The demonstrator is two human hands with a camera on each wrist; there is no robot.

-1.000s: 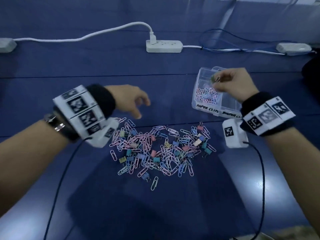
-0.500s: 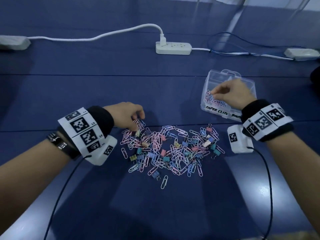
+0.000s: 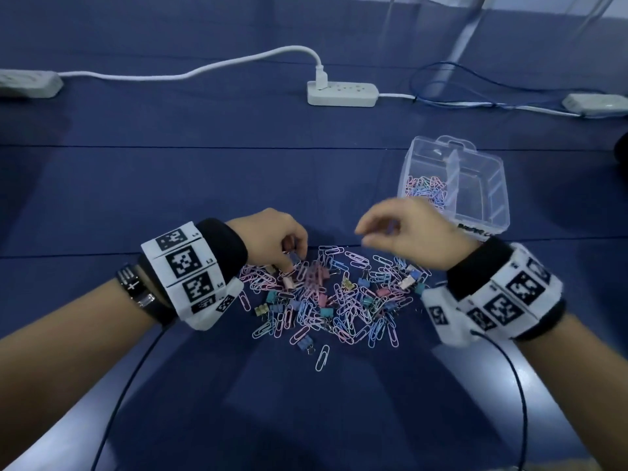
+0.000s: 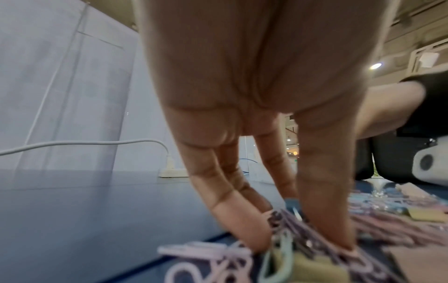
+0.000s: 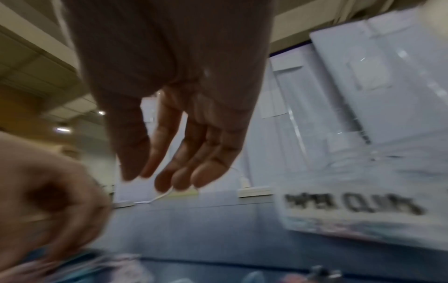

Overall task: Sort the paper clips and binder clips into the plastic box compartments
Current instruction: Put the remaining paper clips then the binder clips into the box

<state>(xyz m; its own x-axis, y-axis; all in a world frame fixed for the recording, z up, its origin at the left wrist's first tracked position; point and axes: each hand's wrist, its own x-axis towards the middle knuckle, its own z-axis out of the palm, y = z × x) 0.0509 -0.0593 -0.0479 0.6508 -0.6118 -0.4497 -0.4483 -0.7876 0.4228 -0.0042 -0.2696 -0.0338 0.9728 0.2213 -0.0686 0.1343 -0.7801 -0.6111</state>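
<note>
Head view: pile of clips [image 3: 326,297] on the table [image 3: 170,185], just in front of the plastic box [image 3: 489,212]; paper clips already in the box's left compartment, right one looks bare. Left hand [image 3: 272,237] pinches into the pile's far-left edge. Right hand [image 3: 411,232] hovers between pile and box, fingers loose, holding nothing.

Left wrist view: fingertips [image 4: 252,235] squeeze tangled clips.

Right wrist view: blurred, fingers slack.

Clips look light, stiff, slippery, prone to snag; pinch singly at an end.

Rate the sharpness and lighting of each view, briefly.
Head view: dim, bluish, mostly sharp; the right hand is slightly smeared over the clip pile. Left wrist view: the nearest clips are out of focus, and the left hand is soft. Right wrist view: heavy motion blur, the label on the plastic box unreadable.
</note>
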